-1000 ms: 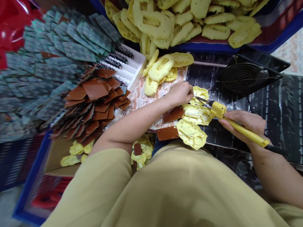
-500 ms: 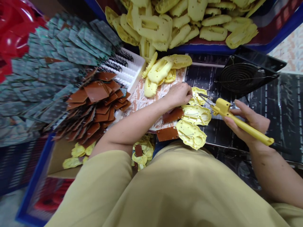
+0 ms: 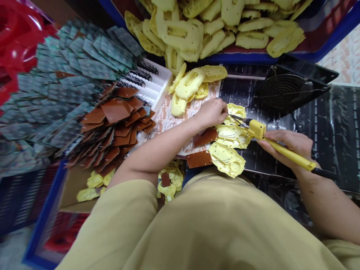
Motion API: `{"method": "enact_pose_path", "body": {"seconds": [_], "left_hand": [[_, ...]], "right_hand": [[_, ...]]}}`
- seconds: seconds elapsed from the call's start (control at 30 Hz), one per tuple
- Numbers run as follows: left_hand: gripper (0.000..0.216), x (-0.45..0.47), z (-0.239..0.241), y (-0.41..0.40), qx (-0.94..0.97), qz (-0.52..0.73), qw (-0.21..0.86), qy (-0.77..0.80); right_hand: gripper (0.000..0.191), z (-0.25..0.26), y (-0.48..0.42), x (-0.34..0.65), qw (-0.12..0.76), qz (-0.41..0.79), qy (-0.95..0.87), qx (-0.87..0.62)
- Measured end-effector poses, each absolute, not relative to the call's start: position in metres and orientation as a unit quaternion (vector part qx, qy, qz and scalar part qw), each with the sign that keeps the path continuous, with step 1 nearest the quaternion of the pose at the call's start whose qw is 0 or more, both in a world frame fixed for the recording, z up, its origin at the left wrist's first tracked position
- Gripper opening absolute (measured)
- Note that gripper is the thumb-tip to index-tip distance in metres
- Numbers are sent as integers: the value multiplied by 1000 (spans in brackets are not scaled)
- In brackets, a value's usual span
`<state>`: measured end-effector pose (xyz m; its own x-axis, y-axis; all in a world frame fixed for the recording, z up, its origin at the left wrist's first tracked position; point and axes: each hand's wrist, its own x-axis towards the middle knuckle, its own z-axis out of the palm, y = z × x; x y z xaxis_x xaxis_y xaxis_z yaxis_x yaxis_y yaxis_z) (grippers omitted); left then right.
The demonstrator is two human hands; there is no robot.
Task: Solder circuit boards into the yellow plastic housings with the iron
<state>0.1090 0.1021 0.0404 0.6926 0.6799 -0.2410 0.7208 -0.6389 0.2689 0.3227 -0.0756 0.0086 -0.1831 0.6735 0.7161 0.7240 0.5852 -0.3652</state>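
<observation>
My right hand [image 3: 291,145] is closed round a yellow soldering iron [image 3: 277,146], whose metal tip points left onto a yellow plastic shell [image 3: 235,111]. My left hand [image 3: 213,111] is closed in a pinch at the left edge of that shell; what its fingers hold is too small to see. Two more yellow shells [image 3: 233,135] lie in a row toward me, each beside a brown circuit board [image 3: 199,158].
A heap of brown boards [image 3: 114,123] and green boards [image 3: 70,78] fills the left. A blue bin of yellow shells [image 3: 225,26] stands at the back. A black fan [image 3: 284,92] sits at the right on black sheeting. A box [image 3: 73,183] below holds finished pieces.
My right hand drew the soldering iron back to the right and up half a second ago, then brought its tip down onto the far shell again. My left hand stayed put.
</observation>
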Motion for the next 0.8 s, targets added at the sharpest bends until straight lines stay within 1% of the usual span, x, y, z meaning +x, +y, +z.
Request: {"method": "enact_pose_path", "body": {"seconds": [0.07, 0.2, 0.33, 0.37, 0.47, 0.5, 0.53, 0.63, 0.67, 0.8], "left_hand": [[34, 109, 40, 102, 904, -59, 174, 387], [35, 109, 41, 102, 905, -52, 172, 386], [33, 110, 42, 103, 904, -55, 168, 389], [33, 110, 42, 103, 904, -58, 167, 390], [34, 108, 41, 102, 907, -57, 161, 384], [34, 106, 40, 101, 910, -53, 159, 379], [33, 105, 40, 101, 912, -46, 159, 374], [31, 100, 37, 102, 906, -19, 187, 380], [31, 99, 37, 103, 898, -6, 203, 390], [31, 101, 36, 106, 874, 20, 240, 421]], "right_hand": [[18, 11, -77, 325, 461, -30, -765, -449], [19, 10, -83, 331, 498, -18, -709, -500], [18, 4, -89, 334, 470, -15, -711, -523], [21, 2, -89, 334, 464, -20, -705, -536], [48, -3, -90, 332, 463, -33, -672, -577], [51, -4, -90, 332, 466, -33, -668, -579], [48, -4, -90, 331, 465, -32, -668, -581], [19, -2, -91, 330, 451, -32, -668, -591], [14, -1, -91, 330, 447, -32, -666, -596], [20, 0, -87, 330, 442, -20, -657, -611]]}}
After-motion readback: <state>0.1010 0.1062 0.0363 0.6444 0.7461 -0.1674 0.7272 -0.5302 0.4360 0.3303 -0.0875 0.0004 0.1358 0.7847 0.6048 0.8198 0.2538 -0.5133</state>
